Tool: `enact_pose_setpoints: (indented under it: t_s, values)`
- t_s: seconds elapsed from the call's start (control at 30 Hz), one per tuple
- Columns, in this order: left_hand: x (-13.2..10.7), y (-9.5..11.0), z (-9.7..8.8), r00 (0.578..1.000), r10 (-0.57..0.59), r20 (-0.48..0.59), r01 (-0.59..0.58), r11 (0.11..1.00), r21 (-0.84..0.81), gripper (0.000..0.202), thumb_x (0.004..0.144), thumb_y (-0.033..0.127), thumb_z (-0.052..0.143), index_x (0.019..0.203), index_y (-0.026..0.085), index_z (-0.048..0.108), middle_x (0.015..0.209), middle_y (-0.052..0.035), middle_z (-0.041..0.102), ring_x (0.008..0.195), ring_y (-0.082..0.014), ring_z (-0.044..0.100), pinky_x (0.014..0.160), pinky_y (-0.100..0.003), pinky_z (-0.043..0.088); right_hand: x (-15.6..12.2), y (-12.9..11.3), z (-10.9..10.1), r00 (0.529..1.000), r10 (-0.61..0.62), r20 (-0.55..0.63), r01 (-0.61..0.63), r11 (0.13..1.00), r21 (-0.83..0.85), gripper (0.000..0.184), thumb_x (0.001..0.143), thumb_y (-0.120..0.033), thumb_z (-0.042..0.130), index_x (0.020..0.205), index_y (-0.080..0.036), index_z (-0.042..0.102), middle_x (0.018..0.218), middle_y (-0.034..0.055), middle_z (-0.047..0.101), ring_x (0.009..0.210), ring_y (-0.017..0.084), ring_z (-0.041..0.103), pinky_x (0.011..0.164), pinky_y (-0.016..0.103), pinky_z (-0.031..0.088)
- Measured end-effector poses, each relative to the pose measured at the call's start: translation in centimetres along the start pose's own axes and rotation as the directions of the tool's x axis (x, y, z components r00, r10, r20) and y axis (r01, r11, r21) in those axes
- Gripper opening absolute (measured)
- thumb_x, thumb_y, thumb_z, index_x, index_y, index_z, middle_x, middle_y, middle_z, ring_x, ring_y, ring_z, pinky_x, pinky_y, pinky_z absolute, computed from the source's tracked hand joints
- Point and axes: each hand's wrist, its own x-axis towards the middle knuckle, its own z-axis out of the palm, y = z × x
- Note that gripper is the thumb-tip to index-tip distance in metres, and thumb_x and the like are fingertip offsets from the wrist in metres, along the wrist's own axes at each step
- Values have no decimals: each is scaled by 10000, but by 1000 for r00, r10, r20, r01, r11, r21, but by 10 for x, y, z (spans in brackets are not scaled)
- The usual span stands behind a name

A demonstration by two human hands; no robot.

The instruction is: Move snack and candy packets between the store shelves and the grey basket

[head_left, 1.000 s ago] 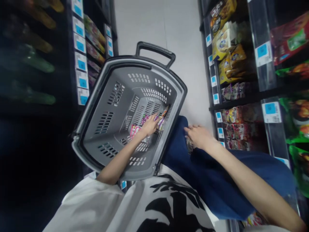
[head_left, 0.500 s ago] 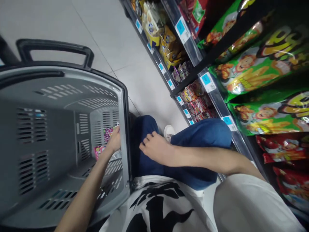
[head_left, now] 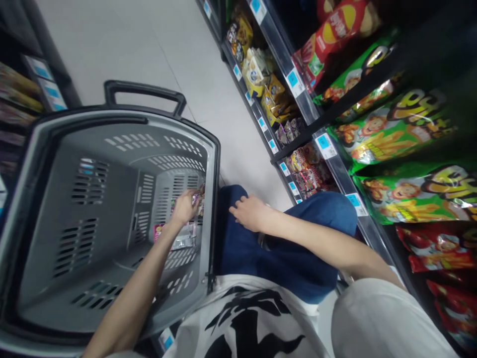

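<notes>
My left hand (head_left: 185,207) reaches down into a grey plastic shopping basket (head_left: 52,164) and its fingers are closed on a small colourful snack packet (head_left: 197,199) near the basket's right wall. More pink and silver packets (head_left: 179,238) lie on the basket floor beneath my wrist. My right hand (head_left: 249,211) rests on my knee in blue trousers (head_left: 283,248), fingers loosely curled and holding nothing.
The basket's black handle (head_left: 143,92) points away from me over the pale tiled floor (head_left: 149,44). Shelves on the right carry green snack bags (head_left: 395,134), yellow packets (head_left: 268,89) and blue price tags. A darker shelf (head_left: 22,94) stands at the far left.
The view has swung right and lifted, bringing the right-hand shelves closer. My left hand stays in the basket on the packets and has shifted slightly toward its wall. My right hand has settled on my knee.
</notes>
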Motion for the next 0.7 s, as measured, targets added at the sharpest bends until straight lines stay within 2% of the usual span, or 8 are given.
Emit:
enact_pose_setpoints:
  t_s: [0.13,0.23,0.37,0.43,0.5,0.6,0.63,0.7]
  values:
    - [-1,-7,-15,962,-246,-120,229,964,-137,239,779,350,619,826,153,745,913,-108,770,912,-293,709,924,-389,528,2,15,-4,994,-29,-108,30,1000,3,348,1026,-316,529,1308,-126,601,1187,155,691,1123,298,658,845,374,514]
    - [1,0,-26,912,-364,-191,279,889,-364,205,725,337,690,809,151,707,732,-59,713,738,-226,671,778,-334,521,7,30,-13,974,-66,-216,70,998,8,311,1042,-297,487,1270,-124,607,1101,142,709,1018,278,686,782,356,501]
    - [3,20,-55,879,-359,-313,49,722,-690,260,662,230,713,864,170,561,679,24,620,640,-118,592,666,-225,468,19,49,-23,892,11,-452,-2,1000,20,277,1043,-258,443,1170,-115,643,1071,156,700,1036,305,655,840,405,497]
    - [-3,30,-78,864,-304,-401,-101,676,-730,319,645,204,739,860,184,503,727,36,615,663,-90,585,664,-192,464,24,55,-24,804,55,-592,21,992,122,284,1041,-269,444,1179,-126,647,1120,155,692,1097,310,627,904,434,499]
    - [-13,41,-102,848,-250,-468,-221,635,-740,379,643,206,784,843,192,462,786,33,621,699,-80,597,663,-175,481,29,57,-23,681,108,-724,145,950,278,288,1036,-296,470,1218,-147,637,1188,141,681,1153,291,608,981,450,495]
    - [-33,59,-130,848,-234,-476,-323,484,-813,466,664,252,844,825,203,410,849,30,616,685,-69,595,602,-159,511,36,50,-21,539,212,-815,430,763,483,320,985,-352,592,1265,-199,616,1309,109,647,1232,257,586,1061,460,484]
    - [-38,66,-135,855,-234,-463,-342,417,-842,486,666,268,859,822,204,403,859,32,608,659,-59,580,564,-145,506,38,46,-19,540,250,-804,521,651,552,374,953,-373,643,1291,-220,600,1347,100,632,1240,246,590,1060,456,494]
    - [-47,81,-138,877,-220,-427,-358,293,-886,512,651,274,889,814,202,408,842,43,583,607,-40,542,498,-116,482,42,36,-16,641,278,-716,635,332,697,527,877,-410,736,1347,-255,556,1356,87,636,1177,225,638,1001,434,544]
